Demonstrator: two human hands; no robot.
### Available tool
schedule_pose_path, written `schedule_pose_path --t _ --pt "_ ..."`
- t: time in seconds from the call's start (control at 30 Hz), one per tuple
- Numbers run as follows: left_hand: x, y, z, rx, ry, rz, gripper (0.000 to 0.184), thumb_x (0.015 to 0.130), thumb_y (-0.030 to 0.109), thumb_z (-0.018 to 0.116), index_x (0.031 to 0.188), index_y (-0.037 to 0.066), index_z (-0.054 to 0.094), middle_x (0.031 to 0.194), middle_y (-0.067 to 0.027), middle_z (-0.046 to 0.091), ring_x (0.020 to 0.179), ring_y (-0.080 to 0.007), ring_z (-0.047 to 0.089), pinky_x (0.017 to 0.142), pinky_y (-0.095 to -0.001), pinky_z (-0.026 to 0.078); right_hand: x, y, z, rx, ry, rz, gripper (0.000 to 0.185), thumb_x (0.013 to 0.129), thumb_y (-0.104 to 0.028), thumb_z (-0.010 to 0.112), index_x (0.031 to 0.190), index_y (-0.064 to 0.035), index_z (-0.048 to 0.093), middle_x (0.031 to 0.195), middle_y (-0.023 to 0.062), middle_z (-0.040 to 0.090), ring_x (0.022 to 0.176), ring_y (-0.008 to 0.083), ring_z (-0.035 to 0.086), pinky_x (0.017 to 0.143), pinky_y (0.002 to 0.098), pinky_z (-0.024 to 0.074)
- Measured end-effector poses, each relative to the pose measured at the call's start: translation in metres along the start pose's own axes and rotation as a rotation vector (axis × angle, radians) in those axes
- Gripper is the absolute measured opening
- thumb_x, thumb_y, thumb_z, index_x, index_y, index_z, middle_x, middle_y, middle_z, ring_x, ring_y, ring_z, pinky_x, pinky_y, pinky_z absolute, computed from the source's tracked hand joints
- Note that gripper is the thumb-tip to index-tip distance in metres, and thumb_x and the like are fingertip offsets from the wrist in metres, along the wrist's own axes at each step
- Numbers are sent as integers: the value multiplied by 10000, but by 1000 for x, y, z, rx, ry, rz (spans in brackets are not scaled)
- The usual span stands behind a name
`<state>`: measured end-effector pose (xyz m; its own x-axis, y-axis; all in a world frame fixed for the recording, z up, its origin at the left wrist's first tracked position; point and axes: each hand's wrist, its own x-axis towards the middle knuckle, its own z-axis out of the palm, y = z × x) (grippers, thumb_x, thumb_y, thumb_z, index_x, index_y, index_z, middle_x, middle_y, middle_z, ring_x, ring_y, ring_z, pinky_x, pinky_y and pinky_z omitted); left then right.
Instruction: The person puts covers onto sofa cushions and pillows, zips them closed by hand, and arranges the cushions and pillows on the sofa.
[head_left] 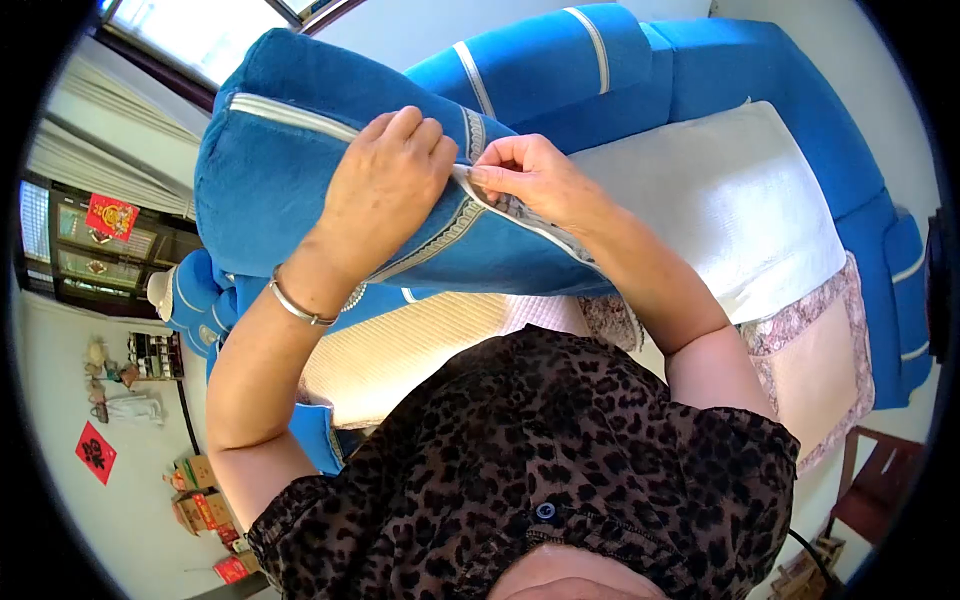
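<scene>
A large blue plush cushion [270, 190] with decorative grey-white trim bands stands across the upper middle, in front of my chest. A white zipper [290, 115] runs along its side and passes under my left hand. My left hand [392, 180] is closed in a fist over this seam, gripping the cushion cover. Just to its right, my right hand [535, 185] pinches the zipper edge between thumb and fingers. Whether a zipper pull is between them I cannot tell. Right of my hands the seam gapes, showing a greyish inside.
Behind the cushion is a blue sofa [770, 75] with a white cover [710, 200] on its seat. A cream quilted pad [400, 345] lies below the cushion, and a floral-edged mat [810, 370] at right. A wooden stool [880, 485] stands lower right; boxes [205, 510] are stacked lower left.
</scene>
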<state>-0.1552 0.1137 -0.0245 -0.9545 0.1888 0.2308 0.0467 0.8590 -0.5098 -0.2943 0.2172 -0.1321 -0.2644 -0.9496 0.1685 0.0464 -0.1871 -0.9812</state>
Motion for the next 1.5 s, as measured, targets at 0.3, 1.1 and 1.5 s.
schedule_pose_path --t 0.3,1.1,1.5 --pt "6 8 5 -72 47 -13 144 691 139 644 791 70 567 774 -42 503 793 -202 504 762 -324 449 -19 37 -16 -26 100 89 148 836 -144 639 809 1 639 701 2 594 632 63 506 568 216 413" --pt "-10 73 82 -195 -126 4 124 681 139 634 760 77 562 796 -64 496 814 -215 502 796 -324 446 -48 103 -16 -62 65 148 151 849 -151 623 805 -7 622 733 -10 591 679 50 506 603 218 422" --pt "-37 56 92 -206 -160 -43 136 681 147 649 764 88 560 788 -46 498 800 -215 498 755 -335 445 -75 169 -38 -104 148 184 189 822 -181 631 762 -2 631 676 -2 594 621 60 503 556 241 410"
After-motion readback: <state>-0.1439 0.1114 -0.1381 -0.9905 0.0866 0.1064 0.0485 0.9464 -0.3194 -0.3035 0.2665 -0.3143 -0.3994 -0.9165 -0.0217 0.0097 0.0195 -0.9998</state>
